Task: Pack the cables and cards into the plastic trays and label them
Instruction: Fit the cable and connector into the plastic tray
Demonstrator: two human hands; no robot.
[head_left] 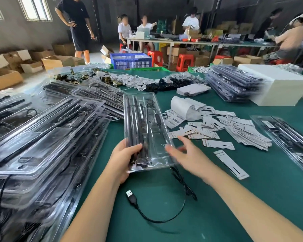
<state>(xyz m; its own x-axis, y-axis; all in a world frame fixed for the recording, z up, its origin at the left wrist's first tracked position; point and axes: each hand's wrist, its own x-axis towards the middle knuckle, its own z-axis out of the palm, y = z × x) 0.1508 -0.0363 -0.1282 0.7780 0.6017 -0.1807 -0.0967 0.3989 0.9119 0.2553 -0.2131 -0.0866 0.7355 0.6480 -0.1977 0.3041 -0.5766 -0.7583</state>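
- I have the clear plastic tray (145, 130) lying lengthwise on the green tabletop (217, 198), its near end lifted between my hands, black rods already seated in its left channels.
- My left hand (125, 158) grips the tray's near left corner, thumb curled over the top onto the rods, fingers underneath.
- My right hand (184, 154) is spread and relaxed at the tray's near right edge; it is motion-blurred, so I cannot tell whether it touches the plastic. It holds nothing.
- The black USB cable (164, 213) runs out of the tray's near end and loops loose across the tabletop, its plug (130, 194) lying free just below my left wrist.
- To do this step well, I judge I should keep the left grip firm so the rods stay seated, then gather the loop with the right hand and coil it into the open right-hand compartment without kinking it.
- Paper cards (233, 126) lie scattered just right of the tray, a label roll (182, 107) behind them.
- Filled trays (47, 137) are heaped to the left.
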